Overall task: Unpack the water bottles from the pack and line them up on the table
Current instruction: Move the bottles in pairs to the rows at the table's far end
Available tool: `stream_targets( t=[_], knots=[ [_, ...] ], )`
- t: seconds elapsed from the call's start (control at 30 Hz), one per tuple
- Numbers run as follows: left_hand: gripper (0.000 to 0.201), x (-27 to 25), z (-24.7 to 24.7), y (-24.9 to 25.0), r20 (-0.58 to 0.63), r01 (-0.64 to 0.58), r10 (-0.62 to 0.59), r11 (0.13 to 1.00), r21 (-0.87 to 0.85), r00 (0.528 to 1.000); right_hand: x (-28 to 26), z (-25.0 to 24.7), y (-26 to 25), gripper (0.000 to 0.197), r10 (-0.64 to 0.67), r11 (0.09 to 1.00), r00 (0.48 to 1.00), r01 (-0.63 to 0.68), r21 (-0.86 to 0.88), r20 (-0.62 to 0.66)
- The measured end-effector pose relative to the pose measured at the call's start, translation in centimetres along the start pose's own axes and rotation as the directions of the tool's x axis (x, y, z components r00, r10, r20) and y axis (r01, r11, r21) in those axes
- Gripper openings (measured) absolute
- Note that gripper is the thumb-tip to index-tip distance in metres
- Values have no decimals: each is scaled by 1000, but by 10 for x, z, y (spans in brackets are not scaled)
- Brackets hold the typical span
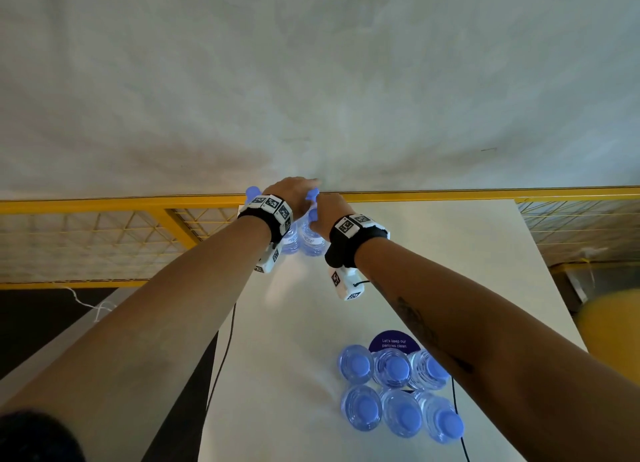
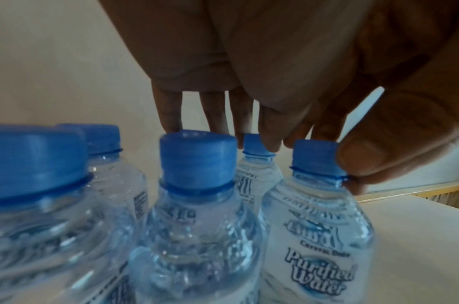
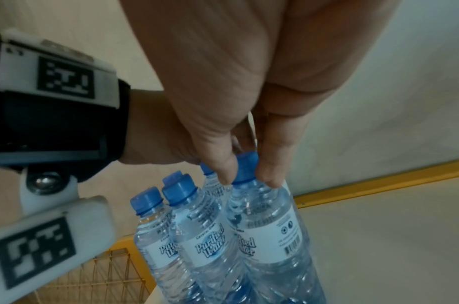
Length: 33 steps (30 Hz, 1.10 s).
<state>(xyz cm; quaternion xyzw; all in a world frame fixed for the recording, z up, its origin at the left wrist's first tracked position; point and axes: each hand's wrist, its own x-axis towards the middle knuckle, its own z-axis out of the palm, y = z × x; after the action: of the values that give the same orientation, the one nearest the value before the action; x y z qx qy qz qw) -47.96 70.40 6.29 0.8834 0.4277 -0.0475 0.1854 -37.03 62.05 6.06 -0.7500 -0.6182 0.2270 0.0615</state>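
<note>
Both hands pinch: right hand (image 3: 245, 174) a bottle cap (image 3: 245, 167), left hand (image 2: 314, 115) another; crowded far-edge bottles (image 3: 197, 242) could topple off the surface (image 1: 433, 253)

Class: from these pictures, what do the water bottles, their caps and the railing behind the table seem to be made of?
Water bottles: clear, thin ribbed plastic, probably; you see through them.
Caps: opaque matte blue plastic, ridged, with a tamper ring.
Railing: likely metal painted glossy yellow, with wire mesh.
</note>
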Motion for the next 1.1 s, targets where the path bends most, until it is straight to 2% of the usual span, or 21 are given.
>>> stream_targets(
  t=[0.13, 0.17, 0.23, 0.33, 0.37, 0.43, 0.53, 0.6, 0.77, 1.0, 1.1],
  knots=[
    [27, -28, -14, 8, -36, 23, -26, 997, -77, 999, -45, -19, 0, 6, -21, 998, 999, 19, 56, 39],
    [32, -39, -16, 12, -66, 15, -21, 995, -96, 998, -61, -22, 2, 14, -32, 998, 998, 29, 61, 46],
    [38, -65, -15, 24, -156, -56, 34, 989, -139, 987, -98, -24, 6, 32, -61, 995, 998, 58, 80, 32],
    [23, -116, 3, 52, -220, -186, 137, 957, -222, 966, -163, -21, 14, 44, -100, 994, 994, 97, 51, 45],
    [19, -134, 12, 63, -213, -229, 179, 945, -236, 960, -185, -18, 16, 45, -101, 994, 993, 98, 39, 67],
    [23, -165, 35, 81, -118, -266, 242, 927, -264, 963, -229, -11, 19, 43, -96, 995, 987, 95, 20, 129],
    [39, -196, 73, 98, 54, -265, 288, 928, -262, 956, -284, -1, 18, 39, -63, 996, 976, 74, -46, 208],
    [34, -210, 91, 106, 108, -259, 293, 933, -249, 950, -308, 9, 19, 36, -47, 997, 973, 61, -52, 224],
    [29, -237, 107, 124, 165, -197, 238, 953, -230, 957, -334, 52, 28, 32, -37, 989, 981, 63, -136, 191],
    [34, -246, 118, 135, 185, -81, 116, 979, -186, 976, -337, 97, 38, 45, -64, 968, 993, 86, -235, 102],
    [27, -245, 125, 136, 157, -74, 101, 983, -169, 982, -334, 94, 38, 34, -75, 969, 993, 95, -230, 91]
  ],
)
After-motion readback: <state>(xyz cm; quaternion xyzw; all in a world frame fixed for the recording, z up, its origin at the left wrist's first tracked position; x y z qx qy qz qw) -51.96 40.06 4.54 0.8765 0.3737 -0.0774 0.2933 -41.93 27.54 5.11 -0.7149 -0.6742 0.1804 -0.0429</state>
